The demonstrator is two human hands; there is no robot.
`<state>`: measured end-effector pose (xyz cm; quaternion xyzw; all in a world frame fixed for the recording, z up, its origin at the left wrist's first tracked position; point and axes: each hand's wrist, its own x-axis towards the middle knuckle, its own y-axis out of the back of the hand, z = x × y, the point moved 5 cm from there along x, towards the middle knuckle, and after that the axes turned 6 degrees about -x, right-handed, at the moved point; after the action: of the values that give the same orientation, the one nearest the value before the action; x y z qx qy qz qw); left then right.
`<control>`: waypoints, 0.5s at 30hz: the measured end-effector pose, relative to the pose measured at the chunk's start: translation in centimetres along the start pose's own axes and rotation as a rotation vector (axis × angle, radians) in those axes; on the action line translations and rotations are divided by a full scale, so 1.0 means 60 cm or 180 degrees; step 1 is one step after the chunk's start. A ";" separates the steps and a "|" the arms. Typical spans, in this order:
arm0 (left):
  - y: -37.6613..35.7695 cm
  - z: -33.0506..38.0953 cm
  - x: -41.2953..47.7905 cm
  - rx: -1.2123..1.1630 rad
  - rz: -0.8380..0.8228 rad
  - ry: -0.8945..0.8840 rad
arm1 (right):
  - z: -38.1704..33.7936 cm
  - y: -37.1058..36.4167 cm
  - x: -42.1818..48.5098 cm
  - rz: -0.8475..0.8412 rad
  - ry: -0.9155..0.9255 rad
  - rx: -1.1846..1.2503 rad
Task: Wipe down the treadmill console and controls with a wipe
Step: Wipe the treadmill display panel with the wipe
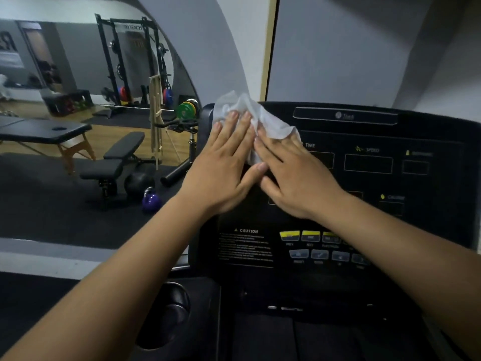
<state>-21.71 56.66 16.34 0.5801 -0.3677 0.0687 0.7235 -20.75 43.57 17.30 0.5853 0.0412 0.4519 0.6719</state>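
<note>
The left hand [223, 170] lies flat with its fingers spread out, pressing a white wipe [256, 121] onto the top left part of the black treadmill console [364, 183]. The right hand [294, 178] is flat too, right beside it, pressing the same wipe. The two thumbs almost touch. The wipe is bunched up under the fingertips and sticks out past them. Lower on the console sit yellow and grey buttons [312, 243] beside a caution label [246, 246]. Off to the left, a purple kettlebell [151, 200] stands on the dark floor near a black weight bench [114, 160].
</note>
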 end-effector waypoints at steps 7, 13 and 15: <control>-0.022 0.043 -0.013 0.0040 -0.0113 0.0037 | 0.036 -0.009 -0.056 -0.0148 0.0150 -0.0002; -0.030 0.078 0.012 0.0050 -0.0141 0.0095 | 0.087 -0.003 -0.076 0.0008 0.0050 -0.0055; -0.036 0.098 0.026 0.0011 -0.0142 0.0079 | 0.107 0.000 -0.084 0.0033 -0.0010 -0.0039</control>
<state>-22.14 50.22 15.91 0.5885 -0.3456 0.0604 0.7285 -19.95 35.44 16.92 0.5821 0.0343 0.4547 0.6732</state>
